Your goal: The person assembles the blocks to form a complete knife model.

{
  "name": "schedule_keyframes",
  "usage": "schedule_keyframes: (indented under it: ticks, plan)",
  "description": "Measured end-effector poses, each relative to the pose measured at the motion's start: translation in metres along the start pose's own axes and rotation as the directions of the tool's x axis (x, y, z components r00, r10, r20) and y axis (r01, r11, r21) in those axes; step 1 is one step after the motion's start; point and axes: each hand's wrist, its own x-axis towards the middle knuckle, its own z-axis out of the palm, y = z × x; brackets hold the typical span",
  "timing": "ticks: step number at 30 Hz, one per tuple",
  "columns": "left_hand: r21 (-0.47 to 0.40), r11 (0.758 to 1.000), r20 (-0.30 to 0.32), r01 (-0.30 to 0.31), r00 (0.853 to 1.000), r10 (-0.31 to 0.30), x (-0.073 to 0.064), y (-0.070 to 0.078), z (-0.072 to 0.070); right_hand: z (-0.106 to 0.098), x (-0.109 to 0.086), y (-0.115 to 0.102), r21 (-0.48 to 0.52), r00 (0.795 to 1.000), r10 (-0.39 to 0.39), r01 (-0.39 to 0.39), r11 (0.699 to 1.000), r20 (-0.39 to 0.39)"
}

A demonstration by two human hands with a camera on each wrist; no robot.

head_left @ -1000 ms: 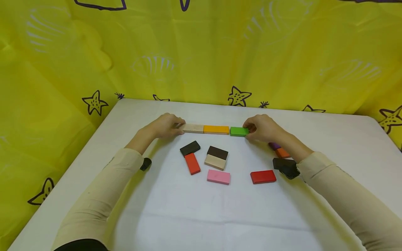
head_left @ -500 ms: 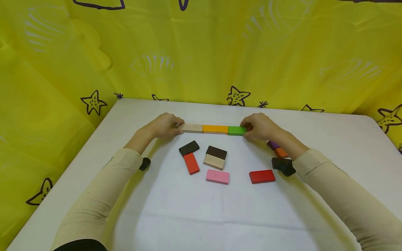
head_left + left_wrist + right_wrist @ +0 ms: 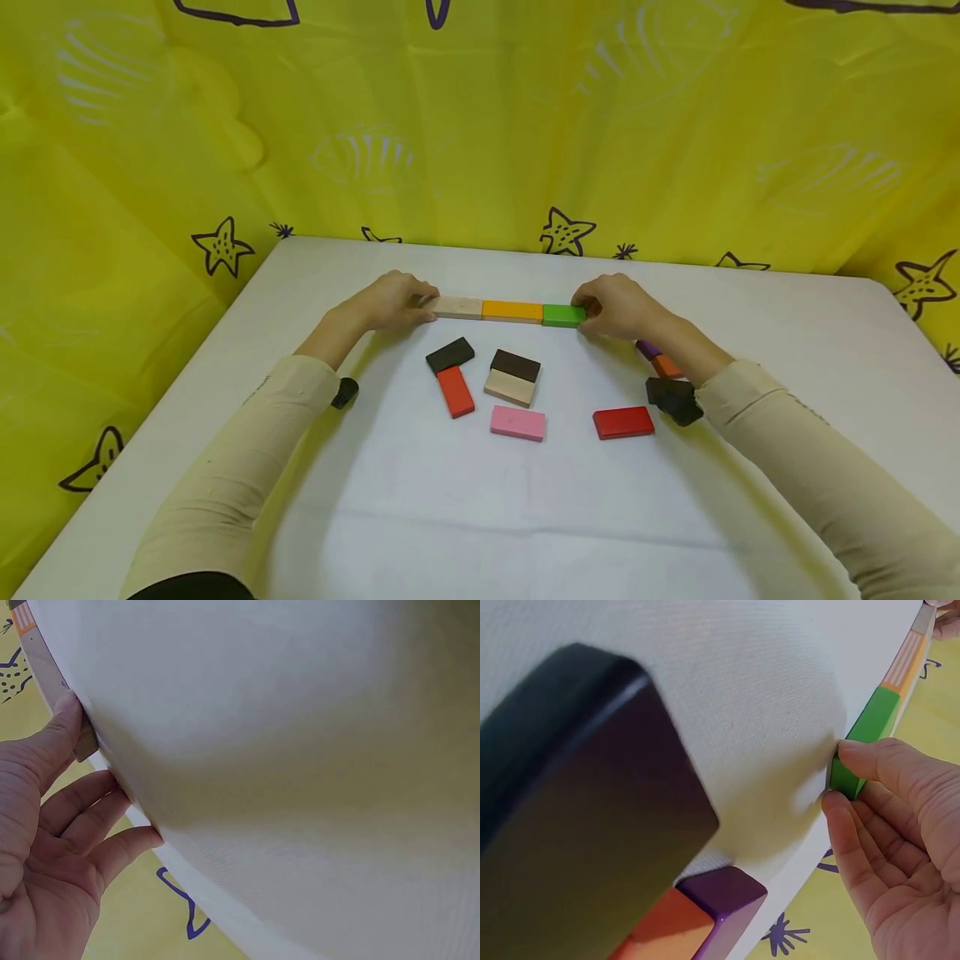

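Three wooden blocks lie end to end in a row near the far side of the table: a plain wood block [image 3: 459,307], an orange block [image 3: 512,312] and a green block [image 3: 561,316]. At the row's left end, my left hand [image 3: 393,302] pinches the plain block, its thumb on the near side in the left wrist view. My right hand [image 3: 624,307] grips the green block's right end between thumb and fingers. Neighbouring blocks meet at their ends. The fingers hide the outer ends in the head view.
Nearer me lie a black block [image 3: 451,356] against an orange-red one [image 3: 455,392], a dark brown block [image 3: 516,365] beside a beige one [image 3: 511,387], a pink block [image 3: 518,423] and a red block [image 3: 624,422]. Purple [image 3: 724,891] and orange [image 3: 667,924] blocks lie under my right forearm.
The right hand has slid the green block left, closing the small gap to the orange block. The left hand has kept its hold on the plain block.
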Motion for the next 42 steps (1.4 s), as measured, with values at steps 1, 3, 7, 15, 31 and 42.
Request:
schedule_keyframes:
  ticks: [1, 3, 7, 15, 31, 42]
  plan:
    - [-0.001, 1.0, -0.001, 0.0, 1.0, 0.0, 0.0, 0.0, 0.0, 0.0, 0.0, 0.0, -0.002, 1.0, 0.002, -0.002, 1.0, 0.002]
    - [-0.004, 1.0, -0.005, 0.001, 1.0, -0.001, 0.0, -0.001, 0.0, 0.0, 0.0, 0.0, -0.006, 1.0, 0.01, -0.01, 1.0, 0.01]
    - [-0.006, 1.0, -0.005, -0.001, 1.0, 0.001, 0.001, -0.001, 0.001, 0.001, -0.002, -0.003, -0.033, 1.0, 0.021, -0.021, 0.999, 0.012]
    - [0.01, 1.0, 0.0, 0.002, 1.0, -0.002, 0.0, -0.001, 0.0, -0.002, -0.019, -0.014, -0.013, 0.994, -0.055, 0.054, 0.998, -0.094]
    - [0.007, 1.0, -0.003, 0.006, 1.0, -0.006, 0.001, 0.0, 0.0, 0.029, -0.039, -0.043, 0.158, 0.981, -0.179, 0.19, 0.969, -0.08]
    - [0.01, 1.0, -0.012, 0.002, 1.0, -0.002, 0.0, -0.001, 0.001, 0.046, -0.039, -0.055, 0.178, 0.99, -0.139, 0.138, 0.974, -0.008]
